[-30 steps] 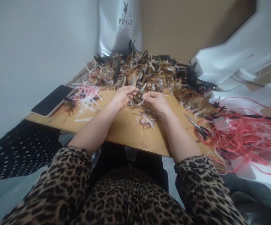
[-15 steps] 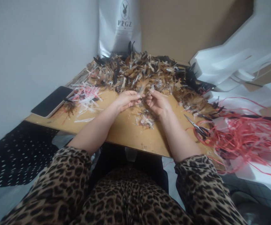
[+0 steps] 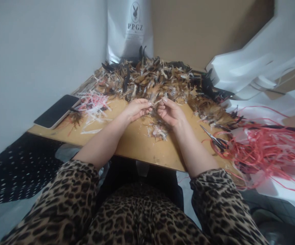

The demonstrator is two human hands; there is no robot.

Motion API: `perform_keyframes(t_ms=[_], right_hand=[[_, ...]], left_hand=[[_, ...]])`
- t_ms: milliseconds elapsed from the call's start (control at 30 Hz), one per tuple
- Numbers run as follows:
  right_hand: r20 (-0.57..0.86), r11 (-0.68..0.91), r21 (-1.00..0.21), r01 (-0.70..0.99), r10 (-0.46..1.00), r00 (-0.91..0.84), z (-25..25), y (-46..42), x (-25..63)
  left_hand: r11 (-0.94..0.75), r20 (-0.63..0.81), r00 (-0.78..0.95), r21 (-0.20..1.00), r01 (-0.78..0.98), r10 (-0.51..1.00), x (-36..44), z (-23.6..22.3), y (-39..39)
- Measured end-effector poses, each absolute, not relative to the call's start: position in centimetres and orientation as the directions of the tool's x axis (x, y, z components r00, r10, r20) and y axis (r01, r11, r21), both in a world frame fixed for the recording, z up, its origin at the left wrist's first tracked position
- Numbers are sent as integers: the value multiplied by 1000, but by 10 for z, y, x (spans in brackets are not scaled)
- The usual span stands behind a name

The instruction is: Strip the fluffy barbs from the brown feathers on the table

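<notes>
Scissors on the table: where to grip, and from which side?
Likely best by the black handles, the right hand coming from above on the near side. The scissors lie with blades pointing away and to the left, handles toward the near right. Red strips crowd the handles; whether any loops through them can't be told.

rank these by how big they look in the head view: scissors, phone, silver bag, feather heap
1. Feather heap
2. Silver bag, cut off at the top
3. Phone
4. Scissors
</notes>
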State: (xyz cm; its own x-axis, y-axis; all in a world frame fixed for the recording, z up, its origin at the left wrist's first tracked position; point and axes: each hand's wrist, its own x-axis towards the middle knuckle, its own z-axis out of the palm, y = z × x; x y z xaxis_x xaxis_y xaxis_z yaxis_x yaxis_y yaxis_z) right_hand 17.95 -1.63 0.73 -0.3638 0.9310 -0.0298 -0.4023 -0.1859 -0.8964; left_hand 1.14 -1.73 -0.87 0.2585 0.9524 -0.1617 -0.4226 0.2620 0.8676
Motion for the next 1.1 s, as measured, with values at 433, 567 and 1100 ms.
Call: perform_keyframes(t_ms=[433,567,1100], right_hand=[[-57,-58,-998,1,988,-142,7,-9,200],[-9,51,-961,273,977,-213,10,-15,200],[-151,-191,-971,-147,958,-243,2,-10,194]], left_hand=[[-5,17,132,995,-96,991,10,-3,-17],[-42,46,194,999,-24,980,9,-6,-17],[76,-61,63,961,-264,996,12,-8,-15]])
